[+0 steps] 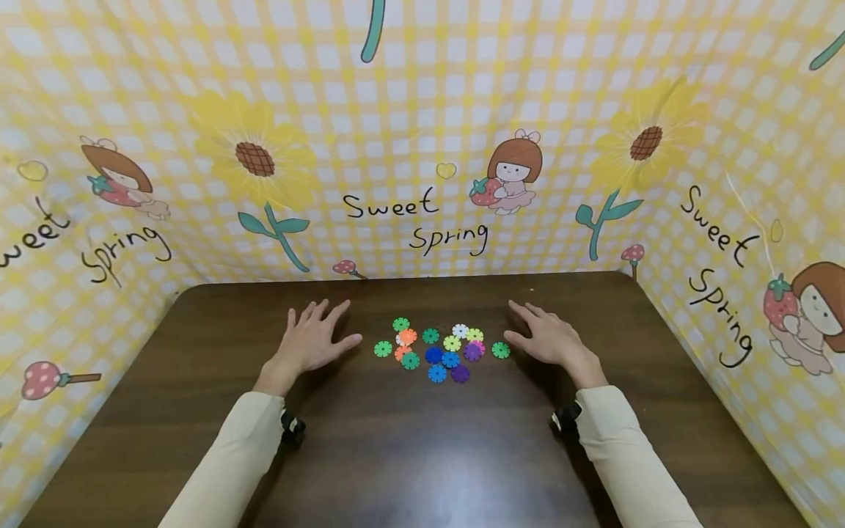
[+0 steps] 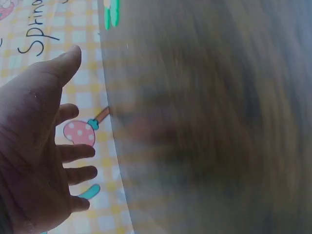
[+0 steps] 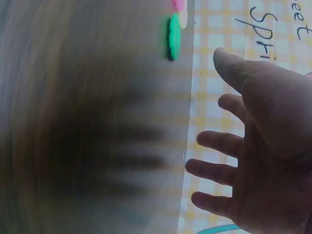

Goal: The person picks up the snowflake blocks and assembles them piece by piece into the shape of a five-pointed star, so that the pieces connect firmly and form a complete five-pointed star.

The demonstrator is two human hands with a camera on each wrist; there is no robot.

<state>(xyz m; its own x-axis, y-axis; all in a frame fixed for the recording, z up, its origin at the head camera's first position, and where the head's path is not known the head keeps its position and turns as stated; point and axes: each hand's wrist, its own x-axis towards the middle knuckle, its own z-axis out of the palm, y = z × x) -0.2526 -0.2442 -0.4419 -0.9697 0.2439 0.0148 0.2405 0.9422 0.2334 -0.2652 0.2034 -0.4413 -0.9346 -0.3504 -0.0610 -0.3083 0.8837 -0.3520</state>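
Note:
Several notched plastic discs lie loosely grouped on the table, among them a dark blue disc [image 1: 433, 356], an orange disc [image 1: 408, 336], a white disc [image 1: 460, 331] and a purple disc [image 1: 461, 374]. To the left of the group is my left hand [image 1: 310, 343], fingers spread and holding nothing; a light green disc [image 1: 383, 349] is nearest to it. On the other side my right hand [image 1: 548, 337] is likewise spread and bare, its thumb close to a green disc [image 1: 501, 350]. Both wrist views show the palms, the left palm [image 2: 34, 141] and right palm [image 3: 278, 146], with nothing in them.
A dark brown wooden table [image 1: 422, 447] fills the lower view. Yellow checked cloth [image 1: 396, 132] with flowers and lettering rises behind it and along both sides. Dark wrist devices sit at the cuffs, such as the left wrist camera [image 1: 293, 428].

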